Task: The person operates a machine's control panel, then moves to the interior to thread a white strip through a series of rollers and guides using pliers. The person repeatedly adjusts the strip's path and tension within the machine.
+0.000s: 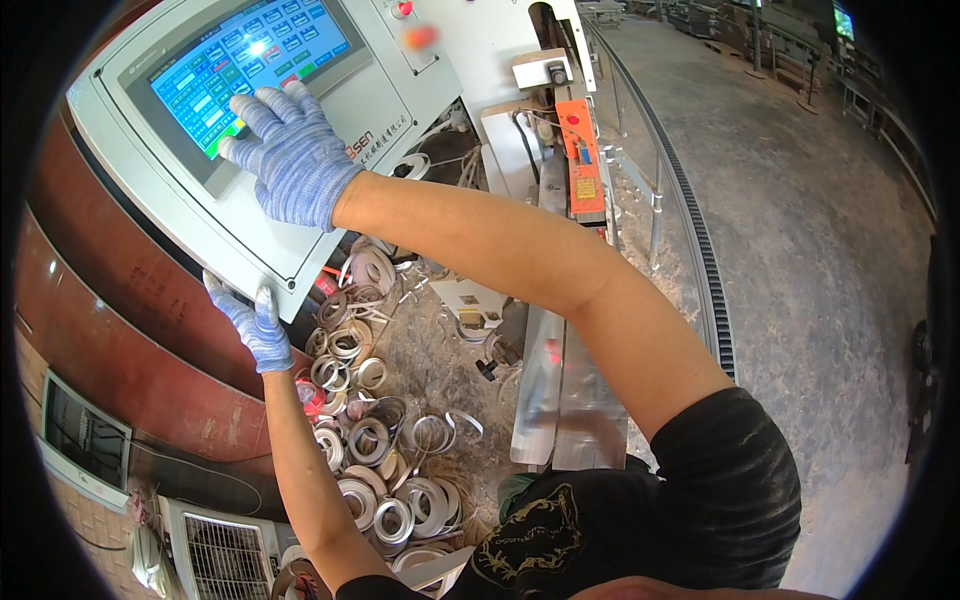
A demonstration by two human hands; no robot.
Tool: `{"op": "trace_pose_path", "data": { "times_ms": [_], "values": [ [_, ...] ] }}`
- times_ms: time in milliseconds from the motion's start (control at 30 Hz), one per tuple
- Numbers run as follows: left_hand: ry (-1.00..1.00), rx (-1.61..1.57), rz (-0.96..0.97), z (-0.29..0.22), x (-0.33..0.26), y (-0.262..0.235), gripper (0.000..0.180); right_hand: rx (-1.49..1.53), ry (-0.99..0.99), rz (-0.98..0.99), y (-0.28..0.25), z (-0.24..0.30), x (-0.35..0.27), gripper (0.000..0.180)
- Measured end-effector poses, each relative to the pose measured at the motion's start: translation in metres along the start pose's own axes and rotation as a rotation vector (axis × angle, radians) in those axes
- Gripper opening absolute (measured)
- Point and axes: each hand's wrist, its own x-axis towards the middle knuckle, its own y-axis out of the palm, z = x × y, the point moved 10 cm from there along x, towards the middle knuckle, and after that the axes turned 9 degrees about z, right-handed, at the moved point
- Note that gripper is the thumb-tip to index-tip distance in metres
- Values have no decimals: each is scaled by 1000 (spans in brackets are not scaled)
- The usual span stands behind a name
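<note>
My right hand (295, 165), in a blue-and-white knit glove, reaches over the lit touchscreen (185, 95). Its fingers are spread, with the fingertips at the screen's lower edge beside green and red on-screen buttons. The screen is set in a pale grey control panel (400, 85). At the panel's lower corner, my left hand (258, 328), gloved alike, holds the edge, thumb on the front face and fingers along the side. Whether either hand presses hard cannot be seen.
Several rolls of edge banding (370, 440) lie heaped on the dusty floor below. A machine rail (570, 390) with an orange control strip (583, 160) runs beside me. A red stop button (404, 9) sits atop the panel. Dark red machine covers (150, 320) stand at left.
</note>
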Motion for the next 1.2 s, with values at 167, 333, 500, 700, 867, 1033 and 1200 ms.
{"op": "trace_pose_path", "data": {
  "times_ms": [167, 333, 500, 700, 867, 1033, 1200],
  "values": [
    [5, 18, -9, -4, 0, 1, 79, 13, -4, -5, 0, 0, 0, 46],
    [-2, 13, -5, -3, 0, 0, 79, 12, -5, 0, -1, 0, 0, 46],
    [4, 31, 0, -1, 0, -1, 79, 7, -7, 4, 0, 0, 0, 46],
    [3, 17, -3, -2, 0, 0, 78, 10, -3, 6, 1, 0, 0, 46],
    [-3, 27, -11, -3, 1, 1, 77, 20, 3, 10, 0, -1, 0, 46],
    [2, 23, -6, 3, -1, -3, 77, 20, 7, 27, -1, 1, -1, 46],
    [-13, 6, -15, 2, 0, 0, 79, 11, 11, 35, -1, -1, 0, 46]
  ]
}}
